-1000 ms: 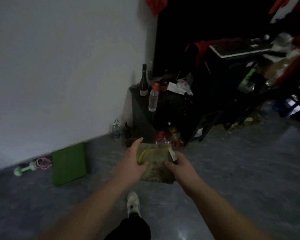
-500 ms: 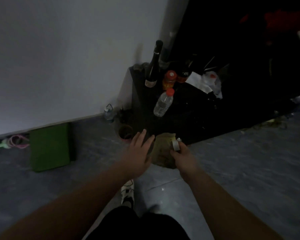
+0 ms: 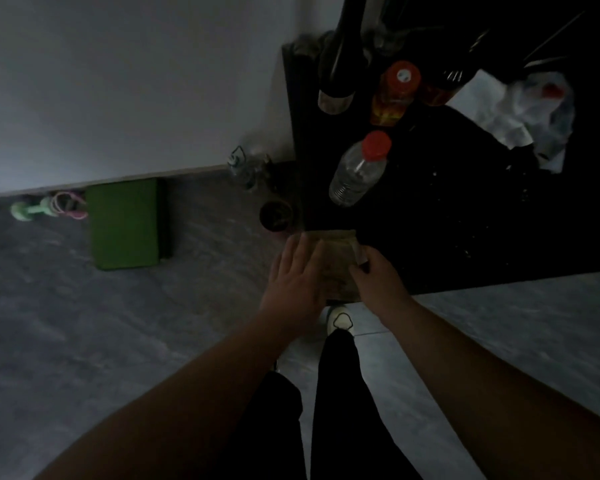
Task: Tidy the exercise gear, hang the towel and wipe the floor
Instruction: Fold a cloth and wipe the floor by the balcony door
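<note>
Dim room, view down over both arms. Folded towel [image 3: 336, 261], olive-tan, lies at the near left corner of the dark surface [image 3: 465, 237]. Left hand [image 3: 293, 285] rests on the towel's left side, fingers straight and together, palm down. Right hand [image 3: 378, 275] pinches the towel's right edge, fingers curled, beside a small pale tag. On the surface behind: 1 clear bottle [image 3: 359, 169] with a red cap, 1 orange-capped bottle [image 3: 394, 93], 1 dark wine bottle [image 3: 336, 71], crumpled white plastic bag [image 3: 530, 109]. On the floor along the wall: green mat [image 3: 127, 223] folded flat, pink cord [image 3: 70, 204] and green dumbbell [image 3: 32, 210] just left of it. 1 white shoe [image 3: 340, 320] below the hands.
</note>
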Demonstrator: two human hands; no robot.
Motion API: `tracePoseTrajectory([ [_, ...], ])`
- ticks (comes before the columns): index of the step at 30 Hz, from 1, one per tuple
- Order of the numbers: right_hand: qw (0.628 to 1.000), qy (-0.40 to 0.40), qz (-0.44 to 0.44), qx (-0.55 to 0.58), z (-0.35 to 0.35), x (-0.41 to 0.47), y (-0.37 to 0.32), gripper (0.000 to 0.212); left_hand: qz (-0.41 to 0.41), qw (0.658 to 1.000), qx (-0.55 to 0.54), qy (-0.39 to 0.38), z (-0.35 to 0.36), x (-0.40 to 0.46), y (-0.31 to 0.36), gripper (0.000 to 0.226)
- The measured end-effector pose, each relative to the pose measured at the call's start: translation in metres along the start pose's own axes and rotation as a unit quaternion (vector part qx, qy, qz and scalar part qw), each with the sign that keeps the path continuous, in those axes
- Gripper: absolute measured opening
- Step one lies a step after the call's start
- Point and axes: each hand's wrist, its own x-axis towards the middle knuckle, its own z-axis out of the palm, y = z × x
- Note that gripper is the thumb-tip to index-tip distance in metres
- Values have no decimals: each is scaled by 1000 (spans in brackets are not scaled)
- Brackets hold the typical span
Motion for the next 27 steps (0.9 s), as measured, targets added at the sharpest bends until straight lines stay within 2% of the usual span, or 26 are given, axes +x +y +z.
tracePoseTrajectory([
  [4, 997, -4, -31, -74, -25, 4, 23, 31, 21, 1000, 18, 15, 28, 8, 28, 71],
  [11, 994, 52, -69, -64, -49, 5, 52, 45, 2, 997, 67, 34, 56, 12, 51, 67],
  [17, 978, 81, -127, -145, -44, 6, 67, 46, 4, 996, 87, 35, 65, 17, 49, 67],
  [20, 953, 98, -161, -239, -41, 4, 65, 48, 11, 994, 101, 51, 70, 17, 46, 67],
  [23, 898, 138, -202, -367, -41, -2, 63, 48, 9, 992, 109, 57, 69, 17, 45, 69],
  [27, 863, 121, -276, -406, -44, -9, 60, 57, -20, 993, 71, 94, 58, 11, 49, 70],
])
